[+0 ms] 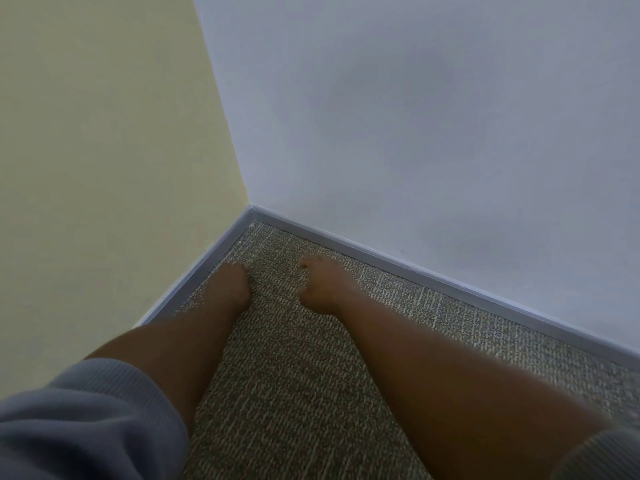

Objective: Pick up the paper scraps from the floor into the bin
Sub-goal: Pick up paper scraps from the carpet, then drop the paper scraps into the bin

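Observation:
No paper scrap and no bin is in view. Both my bare forearms reach forward over the grey speckled carpet (298, 375) toward the room's corner. My left hand (231, 285) hangs close to the left skirting board with its back toward me. Its fingers are folded out of sight, so anything in it is hidden. My right hand (323, 285) is a little to the right, above the carpet. Its fingers are curled in with the thumb tucked against them, and nothing shows in it. The picture is blurred.
A cream wall (104, 168) on the left meets a white wall (433, 116) on the right at the corner. A grey skirting board (433, 277) runs along both. My grey sleeve (79, 424) fills the lower left.

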`<state>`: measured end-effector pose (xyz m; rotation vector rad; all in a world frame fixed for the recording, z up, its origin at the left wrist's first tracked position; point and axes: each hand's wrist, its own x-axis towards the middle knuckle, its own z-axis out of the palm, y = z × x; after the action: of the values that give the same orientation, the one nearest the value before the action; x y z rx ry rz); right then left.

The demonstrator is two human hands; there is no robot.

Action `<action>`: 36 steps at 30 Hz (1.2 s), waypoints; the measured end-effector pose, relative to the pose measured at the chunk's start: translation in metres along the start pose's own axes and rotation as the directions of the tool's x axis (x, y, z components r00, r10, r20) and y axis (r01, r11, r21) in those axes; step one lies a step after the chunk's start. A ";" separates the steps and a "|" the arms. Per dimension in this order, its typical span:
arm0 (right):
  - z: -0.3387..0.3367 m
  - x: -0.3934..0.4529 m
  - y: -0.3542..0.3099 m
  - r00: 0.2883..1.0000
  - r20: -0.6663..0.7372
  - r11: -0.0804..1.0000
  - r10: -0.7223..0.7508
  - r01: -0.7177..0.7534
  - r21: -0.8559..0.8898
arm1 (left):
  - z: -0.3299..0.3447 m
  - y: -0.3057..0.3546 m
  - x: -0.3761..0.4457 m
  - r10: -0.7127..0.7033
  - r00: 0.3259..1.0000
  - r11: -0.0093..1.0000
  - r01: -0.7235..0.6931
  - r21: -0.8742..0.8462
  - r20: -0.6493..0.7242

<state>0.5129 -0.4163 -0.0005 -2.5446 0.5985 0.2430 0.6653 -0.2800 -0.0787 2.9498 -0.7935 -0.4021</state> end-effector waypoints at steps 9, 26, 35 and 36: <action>-0.014 -0.022 0.023 0.991 -0.080 0.981 0.110 -0.095 0.168 | -0.035 0.074 -0.017 0.030 0.888 0.935 0.137 -0.327 0.459; -0.122 -0.145 0.119 0.806 -0.392 0.822 0.444 -0.192 0.537 | -0.136 0.284 -0.093 0.542 0.630 0.618 0.149 -0.772 0.556; -0.176 -0.241 0.198 0.629 -0.479 0.724 0.612 -0.202 0.660 | -0.156 0.424 -0.156 0.682 0.493 0.686 -0.174 -0.707 0.541; -0.180 -0.254 0.208 0.603 -0.489 0.716 0.630 -0.208 0.667 | -0.154 0.439 -0.166 0.698 0.483 0.678 -0.210 -0.705 0.528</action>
<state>0.2021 -0.5768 0.1330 -1.7913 1.3755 -0.6929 0.3551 -0.5787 0.1634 1.7649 -1.2453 -1.5924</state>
